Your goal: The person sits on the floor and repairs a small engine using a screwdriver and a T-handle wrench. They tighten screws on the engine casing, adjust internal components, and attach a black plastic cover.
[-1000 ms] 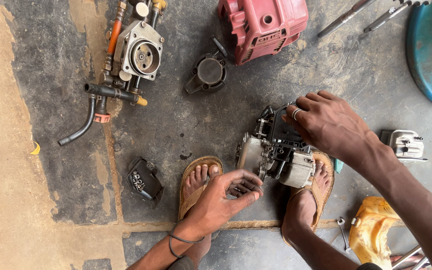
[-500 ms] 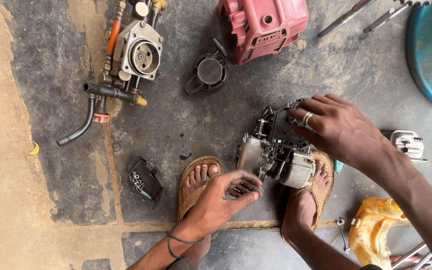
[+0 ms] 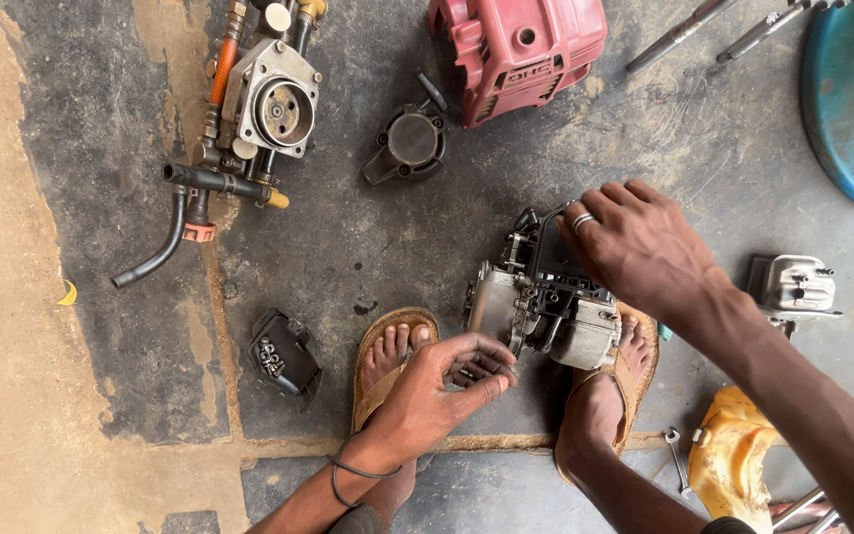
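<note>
Small engine block [image 3: 544,309], grey metal and black, sat on the concrete floor [image 3: 368,237] between two sandalled feet. Was gripped along its top by the right hand [image 3: 644,247], fingers [image 3: 595,213] curled over the black upper part. Was flanked low on its other side by the left hand [image 3: 437,391], fingers [image 3: 486,361] half curled and cupped, just beside the casing; whether anything lay in them could not be told. Red engine cover [image 3: 521,49] lay well beyond the right fingers; black cap [image 3: 284,351] lay near the left.

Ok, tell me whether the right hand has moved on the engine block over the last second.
Yes, slightly. The right hand slid toward the red cover, farther over the top of the small engine block, which has stayed put by the sandalled foot.
</note>
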